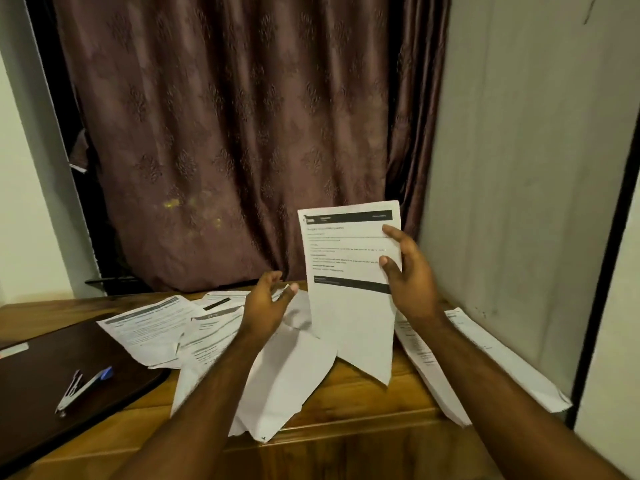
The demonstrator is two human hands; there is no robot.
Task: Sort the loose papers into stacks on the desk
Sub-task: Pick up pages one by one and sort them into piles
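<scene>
— On the left of the brown wooden desk (374, 403)?
— A dark flat folder (52, 382) bearing a blue-capped pen (85, 386), then loose white printed papers (194, 327).
— And the hands?
— The left hand (266, 306) hovers with relaxed fingers, holding nothing; the right hand (407, 271) grips an upright printed white sheet (349, 271) above the desk.

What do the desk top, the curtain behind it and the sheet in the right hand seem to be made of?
Desk top: wood or wood veneer, glossy, grain visible. Curtain: woven fabric with a slight sheen, a repeating motif and soft folds. Sheet, held by the right hand: thin matte printed paper, creased.
</scene>
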